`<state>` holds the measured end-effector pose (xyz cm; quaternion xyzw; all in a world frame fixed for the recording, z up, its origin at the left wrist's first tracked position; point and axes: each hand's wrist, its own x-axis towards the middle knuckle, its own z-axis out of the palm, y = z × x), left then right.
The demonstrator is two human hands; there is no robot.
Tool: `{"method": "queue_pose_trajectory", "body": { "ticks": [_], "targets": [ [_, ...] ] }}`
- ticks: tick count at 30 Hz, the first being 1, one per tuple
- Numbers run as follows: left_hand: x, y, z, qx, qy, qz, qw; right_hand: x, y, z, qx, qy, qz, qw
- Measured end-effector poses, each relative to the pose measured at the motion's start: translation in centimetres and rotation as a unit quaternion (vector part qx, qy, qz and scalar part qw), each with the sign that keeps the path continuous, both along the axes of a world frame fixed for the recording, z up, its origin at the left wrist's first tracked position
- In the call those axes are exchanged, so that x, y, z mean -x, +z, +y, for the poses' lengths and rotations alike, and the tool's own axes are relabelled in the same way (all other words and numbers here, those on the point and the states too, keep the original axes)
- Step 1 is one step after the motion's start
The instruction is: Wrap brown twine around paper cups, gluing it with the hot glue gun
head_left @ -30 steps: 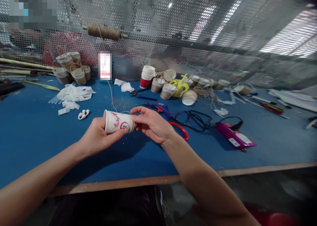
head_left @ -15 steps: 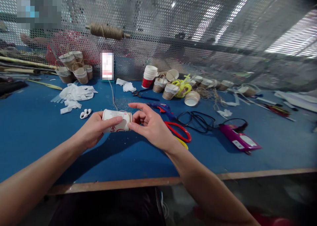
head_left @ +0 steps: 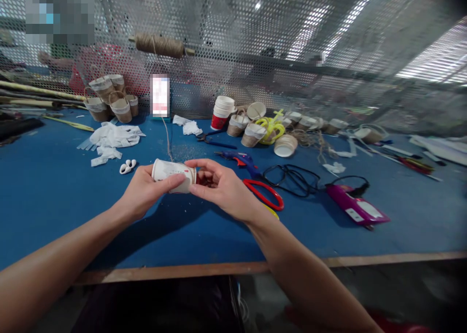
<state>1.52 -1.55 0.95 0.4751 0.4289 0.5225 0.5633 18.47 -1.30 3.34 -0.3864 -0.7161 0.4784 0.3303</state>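
Observation:
A white paper cup [head_left: 168, 170] with printed marks lies on its side in the air above the blue table. My left hand [head_left: 144, 189] is wrapped round its left part, the thumb along the side. My right hand [head_left: 222, 187] grips the cup's right end between thumb and fingers. Some twine [head_left: 168, 141] runs from the far side down to the cup, and a strand circles its right end. Just right of my right hand lie a blue glue gun [head_left: 242, 162] and scissors with a red handle [head_left: 268, 197], partly covered by my wrist.
Twine-wrapped cups [head_left: 120, 109] are stacked back left, near a phone [head_left: 159, 97]. A spool of twine [head_left: 160, 46] hangs on the mesh. Red and white cups [head_left: 221, 114], pliers [head_left: 215, 141], a white glove [head_left: 115, 134], a coiled black cord [head_left: 292, 180] and a purple device [head_left: 357, 206] lie about.
My right index finger, raised before, has come down onto the cup's right end. The cup has turned a little in my hands, so its red print shows differently.

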Motion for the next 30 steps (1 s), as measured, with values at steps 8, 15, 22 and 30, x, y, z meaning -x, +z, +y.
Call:
{"method": "queue_pose_trajectory", "body": {
  "ticks": [8, 15, 22, 30],
  "targets": [
    [-0.1, 0.0, 0.0, -0.017, 0.014, 0.022, 0.999, 0.3, 0.3, -0.5, -0.116, -0.023, -0.084, 0.989],
    [-0.2, 0.2, -0.1, -0.009, 0.037, 0.036, 0.999, 0.3, -0.2, -0.6, -0.129, 0.011, -0.115, 0.985],
    [-0.2, 0.1, 0.1, 0.018, 0.037, 0.027, 0.999, 0.3, -0.3, -0.4, -0.127, 0.029, -0.12, 0.984],
    [-0.1, 0.3, 0.3, 0.059, 0.032, 0.031, 0.997, -0.7, 0.1, 0.6, -0.139, -0.037, -0.084, 0.986]
  ]
}}
